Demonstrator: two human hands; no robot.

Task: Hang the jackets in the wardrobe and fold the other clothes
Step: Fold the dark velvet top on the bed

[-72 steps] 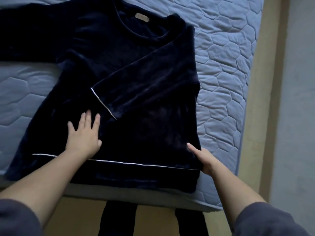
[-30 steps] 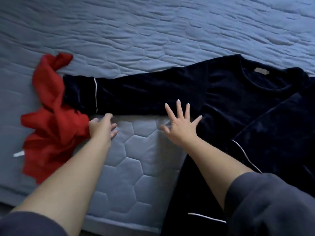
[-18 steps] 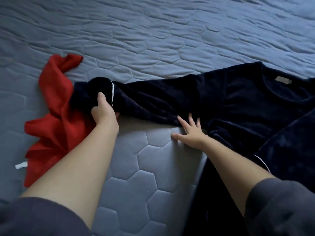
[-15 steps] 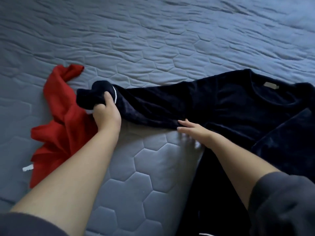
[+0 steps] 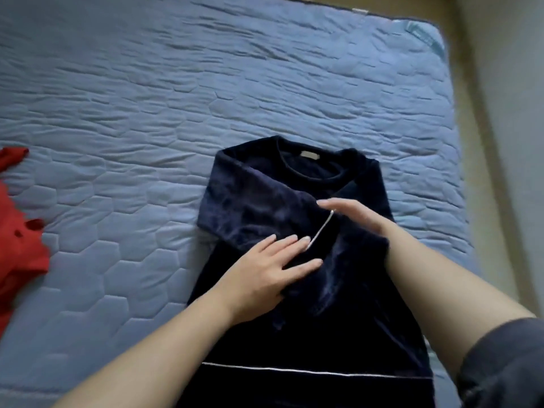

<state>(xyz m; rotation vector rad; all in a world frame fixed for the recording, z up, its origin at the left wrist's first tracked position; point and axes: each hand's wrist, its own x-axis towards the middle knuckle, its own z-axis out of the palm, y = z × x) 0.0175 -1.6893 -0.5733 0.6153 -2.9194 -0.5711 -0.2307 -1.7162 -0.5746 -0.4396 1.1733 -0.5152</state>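
- Navy velvet lies under the left hand (image 5: 265, 275), which rests flat with its fingers straight and slightly spread, pinching nothing.
- Those fingertips (image 5: 306, 239) reach the white-piped cuff (image 5: 322, 228) of a sleeve (image 5: 250, 207) folded across the chest.
- Just beyond the cuff is the right hand (image 5: 356, 216), with its fingers straight and held together, the palm turned towards the left hand. It grips nothing, and motion blur hides whether it touches the fabric.
- Both hands are over the middle of the navy top (image 5: 338, 334), which lies face up with its neckline away from the person.
- A second sleeve lies under the right forearm, also folded inward, so the top forms a narrow upright panel.
- A small beige label (image 5: 309, 155) shows inside the round neckline.
- A white piping line (image 5: 294, 370) runs across the top near its hem, close to the person.
- The top lies on a blue quilted mattress (image 5: 176, 98) with a hexagon stitch pattern, towards its right side.
- A red garment (image 5: 20, 245) lies crumpled at the left edge of view, well apart from the top.
- The person's grey pushed-up cuff (image 5: 506, 363) shows at lower right.
- A beige bed frame (image 5: 482, 142) borders the mattress on the right.
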